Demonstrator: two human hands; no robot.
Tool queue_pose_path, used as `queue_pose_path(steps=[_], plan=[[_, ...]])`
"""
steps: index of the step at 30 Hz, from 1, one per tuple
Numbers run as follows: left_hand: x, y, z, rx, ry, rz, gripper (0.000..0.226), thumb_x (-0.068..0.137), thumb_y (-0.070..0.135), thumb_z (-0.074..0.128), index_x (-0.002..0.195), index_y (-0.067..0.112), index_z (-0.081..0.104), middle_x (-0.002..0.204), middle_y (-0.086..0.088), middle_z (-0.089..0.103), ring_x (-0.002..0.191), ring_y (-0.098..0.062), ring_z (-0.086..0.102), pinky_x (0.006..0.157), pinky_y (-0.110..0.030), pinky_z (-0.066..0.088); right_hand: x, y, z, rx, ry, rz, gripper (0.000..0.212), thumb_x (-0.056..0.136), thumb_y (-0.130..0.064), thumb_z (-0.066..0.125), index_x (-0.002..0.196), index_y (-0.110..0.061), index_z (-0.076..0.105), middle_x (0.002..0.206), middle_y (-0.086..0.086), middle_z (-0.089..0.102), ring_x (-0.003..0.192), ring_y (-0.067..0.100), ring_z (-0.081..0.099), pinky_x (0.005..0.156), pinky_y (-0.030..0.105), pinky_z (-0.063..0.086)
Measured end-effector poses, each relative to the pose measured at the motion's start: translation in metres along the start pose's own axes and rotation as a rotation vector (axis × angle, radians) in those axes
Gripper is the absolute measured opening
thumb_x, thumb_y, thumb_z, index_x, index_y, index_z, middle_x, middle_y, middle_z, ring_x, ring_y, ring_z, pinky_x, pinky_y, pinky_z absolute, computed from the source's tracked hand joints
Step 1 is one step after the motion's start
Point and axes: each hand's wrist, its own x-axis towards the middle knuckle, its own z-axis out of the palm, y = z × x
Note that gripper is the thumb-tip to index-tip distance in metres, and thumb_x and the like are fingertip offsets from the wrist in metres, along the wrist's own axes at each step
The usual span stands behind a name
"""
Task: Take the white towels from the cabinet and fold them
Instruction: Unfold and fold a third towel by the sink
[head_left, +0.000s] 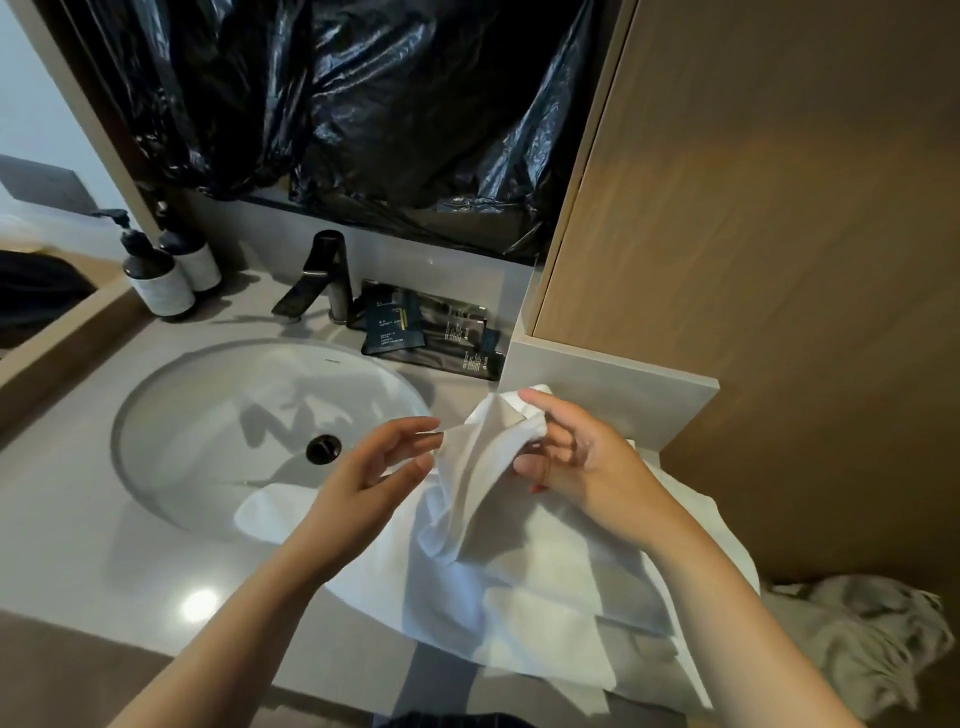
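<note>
The wooden cabinet (779, 234) fills the right side, and its door is closed. Black plastic sheet (395, 104) covers the wall behind the counter (67, 530). The round white sink (218, 415) sits in the counter, in front of me to the left.

The white towel (498, 582) lies unfolded on the counter, just beside the cabinet. One part hangs into the right side of the sink and another part hangs over the front edge of the counter. One corner of it is lifted up between my 2 hands. A grey crumpled cloth (862, 639) lies lower at the right, under the cabinet side.

My right hand (576, 457) grips the lifted part: the thumb presses on top and the fingers curl under the fabric. My left hand (374, 467) is at the pointed edge of the same lifted part. This edge is between my thumb and my first finger, but I cannot tell if they really pinch it, because the fingers look loose.

A dark tray (447, 358) with small packets stands behind the sink. 2 dark bottles (158, 283) stand at the back left. The black tap (322, 270) is between them and the tray. The black drain (323, 449) is in the sink bottom.
</note>
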Motion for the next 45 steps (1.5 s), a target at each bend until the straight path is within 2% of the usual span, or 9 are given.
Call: queue_pose_path(steps=[5,9,12,15,19,26,31,40,45], plan=[[0.009,0.004,0.004,-0.06,-0.024,-0.022,0.028,0.097,0.008,0.052,0.122,0.021,0.059,0.114,0.009,0.07,0.112,-0.005,0.061,0.087,-0.016,0.049,0.018,-0.006,0.001,-0.41,0.141,-0.143,0.036,0.08,-0.008,0.078,0.112,-0.022,0.07,0.09,-0.001,0.057,0.073,-0.002,0.054,0.073,0.01,0.041],[0.009,0.004,0.006,-0.101,-0.029,-0.014,0.03,0.099,0.007,0.048,0.124,0.02,0.058,0.116,0.007,0.069,0.116,-0.006,0.06,0.091,-0.02,0.048,0.031,-0.008,0.0,-0.557,0.128,-0.143,0.047,0.071,-0.027,0.085,0.116,-0.028,0.069,0.125,-0.012,0.052,0.118,-0.001,0.045,0.098,0.009,0.034],[0.011,0.005,0.009,-0.129,-0.056,0.007,0.033,0.099,0.003,0.046,0.126,0.019,0.057,0.119,0.007,0.068,0.118,-0.004,0.057,0.089,-0.015,0.046,0.034,-0.007,0.0,-0.462,0.082,-0.079,0.027,0.075,-0.021,0.082,0.099,-0.023,0.071,0.099,-0.005,0.066,0.088,0.008,0.058,0.079,0.019,0.045],[0.015,0.008,0.012,-0.124,-0.075,0.012,0.036,0.099,0.003,0.046,0.128,0.021,0.056,0.122,0.011,0.066,0.12,0.0,0.055,0.088,-0.011,0.044,0.026,-0.003,-0.006,-0.409,0.133,-0.108,0.02,0.082,-0.023,0.077,0.075,-0.009,0.064,0.068,-0.007,0.053,0.062,0.009,0.043,0.055,0.025,0.034],[0.02,0.011,0.018,-0.148,-0.119,-0.017,0.038,0.099,0.009,0.047,0.133,0.027,0.052,0.13,0.016,0.061,0.124,0.001,0.052,0.095,-0.019,0.046,0.001,0.0,-0.031,-0.356,0.221,-0.124,0.022,0.085,-0.034,0.07,0.079,-0.013,0.066,0.069,0.005,0.06,0.063,0.008,0.052,0.057,0.024,0.038],[0.044,0.039,0.051,-0.075,-0.184,0.011,0.041,0.101,0.025,0.044,0.141,0.035,0.045,0.141,0.014,0.05,0.128,-0.008,0.049,0.108,-0.038,0.042,-0.03,0.015,-0.072,-0.254,0.57,-0.148,0.011,0.093,-0.02,0.064,0.084,-0.023,0.068,0.073,-0.014,0.068,0.064,-0.003,0.06,0.054,0.01,0.044],[0.054,0.036,0.068,0.046,-0.228,-0.024,0.043,0.099,0.033,0.048,0.14,0.041,0.04,0.148,0.01,0.042,0.135,-0.013,0.041,0.113,-0.041,0.035,-0.032,0.028,-0.093,-0.137,0.842,-0.027,0.018,0.094,-0.033,0.061,0.087,-0.017,0.067,0.081,-0.002,0.07,0.073,0.01,0.063,0.063,0.027,0.048],[0.032,0.029,0.072,0.629,-0.018,0.554,0.041,0.074,0.03,0.082,0.11,0.014,0.069,0.109,0.008,0.067,0.109,-0.015,0.056,0.095,-0.016,0.038,-0.033,0.042,-0.103,-0.032,0.903,0.022,0.033,0.094,-0.034,0.061,0.091,-0.001,0.065,0.092,0.021,0.068,0.076,0.02,0.058,0.068,0.034,0.045],[0.03,0.036,0.09,0.746,0.003,0.597,0.039,0.07,0.024,0.086,0.103,0.009,0.072,0.097,-0.002,0.071,0.086,-0.027,0.064,0.078,-0.033,0.051,-0.032,0.038,-0.099,-0.047,0.848,-0.059,0.024,0.094,-0.033,0.061,0.087,-0.012,0.067,0.082,0.003,0.07,0.074,0.013,0.062,0.066,0.03,0.048]])
